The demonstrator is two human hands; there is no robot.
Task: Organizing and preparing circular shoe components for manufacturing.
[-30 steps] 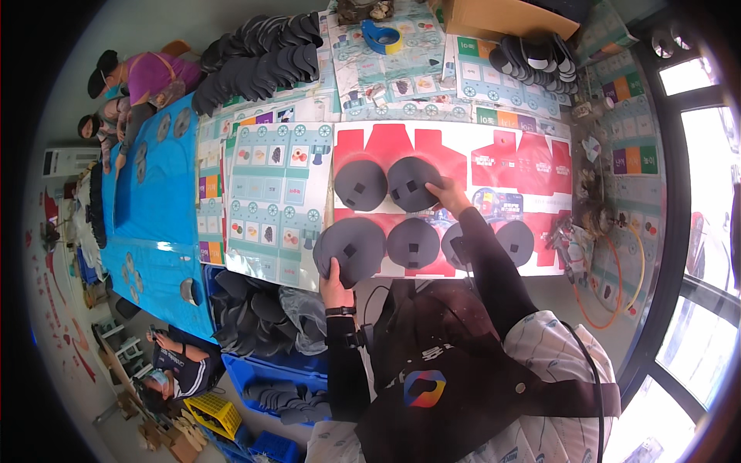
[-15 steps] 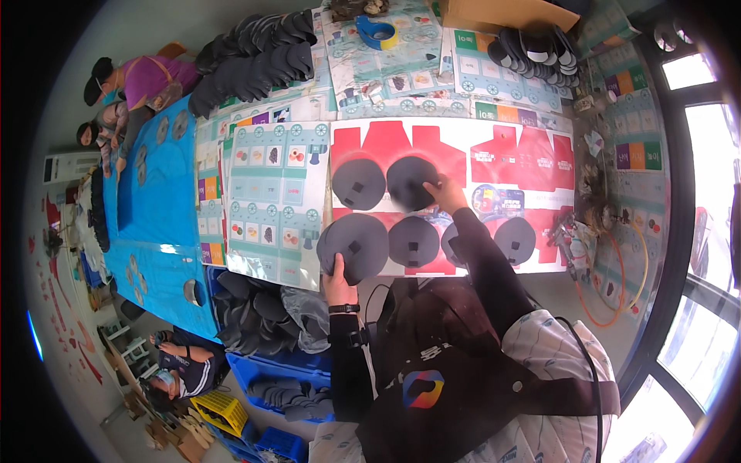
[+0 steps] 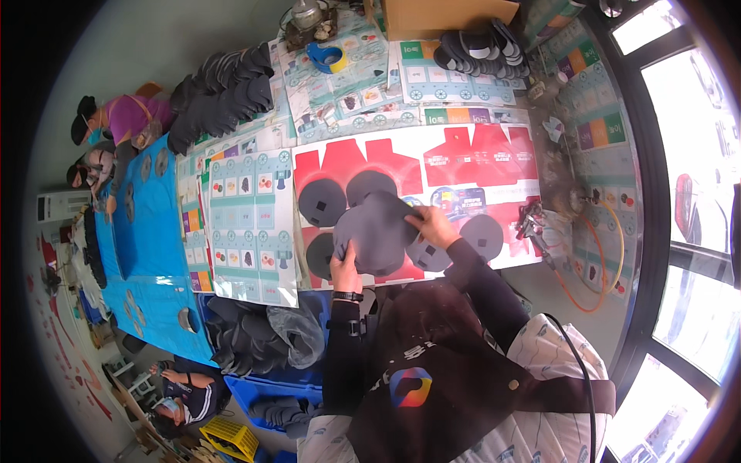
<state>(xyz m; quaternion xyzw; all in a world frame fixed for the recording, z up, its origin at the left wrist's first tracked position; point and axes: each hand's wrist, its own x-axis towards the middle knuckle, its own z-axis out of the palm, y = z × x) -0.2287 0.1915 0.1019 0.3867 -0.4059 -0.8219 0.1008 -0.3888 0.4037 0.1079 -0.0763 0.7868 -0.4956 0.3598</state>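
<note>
My left hand (image 3: 344,268) and my right hand (image 3: 434,227) hold a dark grey flat piece (image 3: 373,233) between them, over the board. Its outline is rounded and lobed, and I cannot tell whether it is one piece or several overlapping. The left fingers pinch its lower left edge, the right fingers its right edge. Around it, several dark grey discs with small black square patches lie on the printed board (image 3: 509,202): one disc (image 3: 323,204) on the left, one disc (image 3: 483,237) on the right, others partly covered by the held piece and my right hand.
Stacked curved dark pieces (image 3: 224,96) stand at the back left, more (image 3: 482,51) at the back right. A tape roll (image 3: 327,58) lies behind. A spray gun (image 3: 536,229) with hoses sits right. Blue crates (image 3: 258,397) stand below left. Other people work beside a blue-covered table (image 3: 166,224).
The lower left disc that my left hand gripped is off the board. Both hands have come together on the lobed dark grey piece. The whole view has shifted.
</note>
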